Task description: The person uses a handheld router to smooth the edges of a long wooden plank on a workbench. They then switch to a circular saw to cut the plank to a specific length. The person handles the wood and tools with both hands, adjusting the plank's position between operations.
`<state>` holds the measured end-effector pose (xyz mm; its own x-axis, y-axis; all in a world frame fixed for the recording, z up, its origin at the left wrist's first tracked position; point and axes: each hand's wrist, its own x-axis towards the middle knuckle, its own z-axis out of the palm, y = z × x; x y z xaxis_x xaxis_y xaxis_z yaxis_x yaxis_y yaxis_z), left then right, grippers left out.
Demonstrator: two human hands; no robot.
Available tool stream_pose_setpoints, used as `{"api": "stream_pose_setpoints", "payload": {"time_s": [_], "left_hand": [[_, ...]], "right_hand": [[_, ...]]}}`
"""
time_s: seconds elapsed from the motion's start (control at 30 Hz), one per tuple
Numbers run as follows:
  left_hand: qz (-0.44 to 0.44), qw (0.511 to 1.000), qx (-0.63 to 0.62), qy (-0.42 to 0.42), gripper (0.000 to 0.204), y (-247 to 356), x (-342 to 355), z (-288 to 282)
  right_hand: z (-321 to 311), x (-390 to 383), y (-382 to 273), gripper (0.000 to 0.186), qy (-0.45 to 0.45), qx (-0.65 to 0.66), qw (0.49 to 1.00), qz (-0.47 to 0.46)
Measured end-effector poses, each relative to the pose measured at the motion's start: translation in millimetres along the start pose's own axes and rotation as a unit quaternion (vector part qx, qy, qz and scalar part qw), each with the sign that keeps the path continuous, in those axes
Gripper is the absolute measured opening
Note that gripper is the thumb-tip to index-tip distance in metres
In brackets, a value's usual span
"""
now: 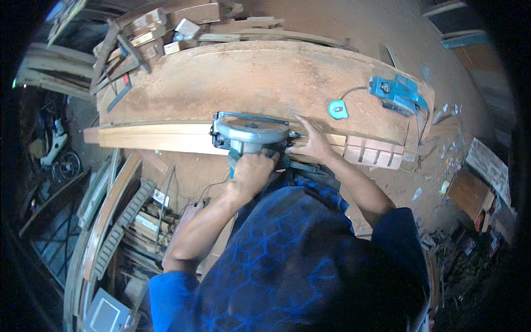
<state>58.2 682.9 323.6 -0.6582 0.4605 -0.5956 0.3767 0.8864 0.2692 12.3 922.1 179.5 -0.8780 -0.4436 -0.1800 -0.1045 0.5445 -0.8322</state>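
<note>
A circular saw (251,131) with a silver guard and teal body rests on a long pale wooden board (160,137) along the workbench's near edge. My left hand (253,172) is wrapped round the saw's handle from the near side. Just right of the saw, my right hand (316,143) has its thumb and forefinger spread toward the saw's end, over the wood; its other fingers are partly hidden. Beyond the right wrist lies a reddish wooden piece (368,154) with several dark slots across it. The saw's blade is out of sight.
On the bench (238,74) are a teal tape measure (337,109), a teal electric planer (397,95) and a red-and-dark square (118,94). Wood offcuts (188,22) are piled along the far side. Stacked timber (113,216) stands at the lower left; a cord (213,185) hangs nearby.
</note>
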Motion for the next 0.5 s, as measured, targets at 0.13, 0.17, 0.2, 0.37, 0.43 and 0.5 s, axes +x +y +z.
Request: {"api": "stream_pose_setpoints", "payload": {"time_s": [0.13,0.17,0.2,0.37,0.43,0.5], "left_hand": [[0.03,0.999,-0.003,0.012,0.032,-1.1,-2.4,-3.2],[0.033,0.999,-0.002,0.028,0.032,-3.3,-5.7,-6.3],[0.039,0.999,0.005,0.001,0.037,-5.4,-8.0,-10.7],[0.06,0.996,-0.057,0.017,0.053,-33.6,-46.1,-45.4],[0.088,0.992,-0.063,0.057,0.054,-38.7,-63.6,-53.4],[0.09,0.99,-0.089,0.056,0.054,-36.1,-78.8,-54.0]], "right_hand": [[8.8,10.2,-2.1,0.093,-0.075,0.013,0.997,0.025],[10.4,11.2,-2.7,0.093,-0.09,0.015,0.995,0.047],[9.7,11.7,-2.9,0.093,-0.09,0.015,0.994,0.057],[8.2,12.6,-5.8,0.091,-0.076,0.016,0.997,0.028],[7.7,13.7,-7.7,0.09,-0.078,0.023,0.996,0.025],[5.8,12.8,-9.3,0.089,-0.078,-0.003,0.996,0.037]]}}
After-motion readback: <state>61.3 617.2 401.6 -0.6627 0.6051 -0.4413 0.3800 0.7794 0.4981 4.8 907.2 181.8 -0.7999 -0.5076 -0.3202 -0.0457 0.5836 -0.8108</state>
